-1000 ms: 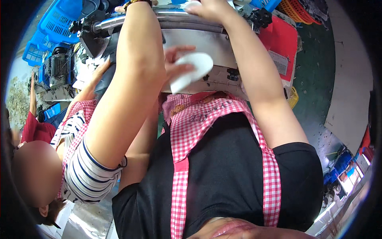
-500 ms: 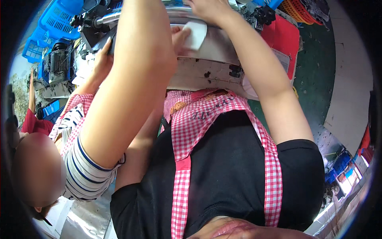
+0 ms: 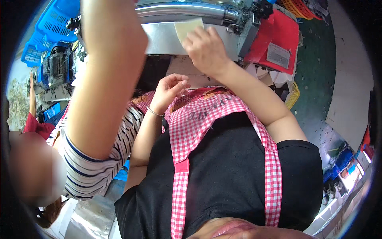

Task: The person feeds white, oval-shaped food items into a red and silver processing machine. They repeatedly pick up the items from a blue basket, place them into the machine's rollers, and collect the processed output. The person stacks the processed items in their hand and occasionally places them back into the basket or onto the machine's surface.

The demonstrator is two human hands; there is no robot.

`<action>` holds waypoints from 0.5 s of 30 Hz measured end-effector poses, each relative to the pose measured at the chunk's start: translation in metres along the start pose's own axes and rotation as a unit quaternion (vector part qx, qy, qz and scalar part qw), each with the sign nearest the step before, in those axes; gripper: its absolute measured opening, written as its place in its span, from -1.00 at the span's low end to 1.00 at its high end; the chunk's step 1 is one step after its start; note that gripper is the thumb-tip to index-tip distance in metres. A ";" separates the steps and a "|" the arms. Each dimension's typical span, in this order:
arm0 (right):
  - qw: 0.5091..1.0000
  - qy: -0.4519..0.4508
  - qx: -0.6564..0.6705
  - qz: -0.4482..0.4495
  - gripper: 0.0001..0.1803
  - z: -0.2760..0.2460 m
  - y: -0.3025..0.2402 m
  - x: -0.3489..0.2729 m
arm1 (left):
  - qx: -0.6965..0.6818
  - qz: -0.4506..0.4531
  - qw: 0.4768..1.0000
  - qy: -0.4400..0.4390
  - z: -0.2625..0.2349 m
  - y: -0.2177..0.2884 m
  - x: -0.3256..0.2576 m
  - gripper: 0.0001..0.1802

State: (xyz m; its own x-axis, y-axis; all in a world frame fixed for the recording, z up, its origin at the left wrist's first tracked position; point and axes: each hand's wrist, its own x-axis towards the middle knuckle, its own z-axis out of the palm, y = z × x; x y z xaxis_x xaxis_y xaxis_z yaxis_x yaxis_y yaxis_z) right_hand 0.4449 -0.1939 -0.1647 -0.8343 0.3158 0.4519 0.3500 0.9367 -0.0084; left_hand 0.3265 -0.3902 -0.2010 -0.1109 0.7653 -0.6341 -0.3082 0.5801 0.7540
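Note:
My right hand (image 3: 205, 49) is closed on a thin, cream-coloured flat piece (image 3: 186, 28), pinching its lower right edge. It holds the piece over the bright metal plate (image 3: 161, 38) of a machine, just in front of a shiny metal roller (image 3: 179, 12). Lower and to the left, my left hand (image 3: 172, 91), with a bracelet at its wrist, hovers in front of my checked apron (image 3: 199, 115). Its fingers are loosely curled with a gap inside, and nothing shows in them.
A co-worker's bare arm (image 3: 111, 51) crosses close on my left, its hand out of sight. Right of the plate is a red panel (image 3: 274, 44), with pale pieces (image 3: 260, 72) and a yellow basket (image 3: 293, 95) below. Blue baskets (image 3: 59, 18) stand at the far left.
My left hand has come back from the plate toward my apron, without the pale piece. My right hand has come down from the roller and now grips a pale piece. The co-worker's arm has shifted left.

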 end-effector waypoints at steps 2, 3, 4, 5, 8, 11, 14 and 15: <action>0.997 0.049 -0.030 0.053 -0.88 0.012 0.016 0.006 | 0.010 0.027 0.999 -0.019 0.003 0.001 0.008 -0.73; 0.993 0.064 -0.024 0.093 -0.88 0.016 0.024 0.010 | 0.014 0.043 0.998 -0.035 0.008 0.001 0.013 -0.73; 0.992 0.064 -0.035 0.100 -0.87 0.013 0.023 0.009 | 0.018 0.051 0.998 -0.023 0.014 0.003 0.013 -0.73; 0.990 0.067 -0.045 0.116 -0.84 0.006 0.026 0.000 | 0.046 0.048 0.998 -0.009 0.026 0.019 0.008 -0.73; 0.996 0.089 0.031 -0.003 -0.66 -0.044 -0.003 -0.079 | 0.052 0.063 0.996 -0.046 0.045 0.018 -0.001 -0.75; 0.985 0.068 0.158 0.002 -0.76 -0.066 -0.003 -0.184 | 0.052 0.053 0.995 -0.066 0.046 -0.008 0.008 -0.74; 0.962 0.043 0.069 0.259 -0.81 -0.051 0.039 -0.286 | 0.083 0.024 0.992 -0.094 0.058 -0.017 0.018 -0.73; 0.928 0.025 0.006 0.373 -0.76 -0.036 0.049 -0.309 | 0.098 0.011 0.989 -0.108 0.056 -0.023 0.027 -0.73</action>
State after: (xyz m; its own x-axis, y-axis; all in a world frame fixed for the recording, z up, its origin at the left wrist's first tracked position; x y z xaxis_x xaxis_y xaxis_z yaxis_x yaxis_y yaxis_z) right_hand 0.7352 -0.2513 -0.2728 -0.3416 0.8696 0.3566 0.8170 0.4623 -0.3447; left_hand 0.3831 -0.3673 -0.2258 0.0959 0.8078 -0.5816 -0.1168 0.5894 0.7994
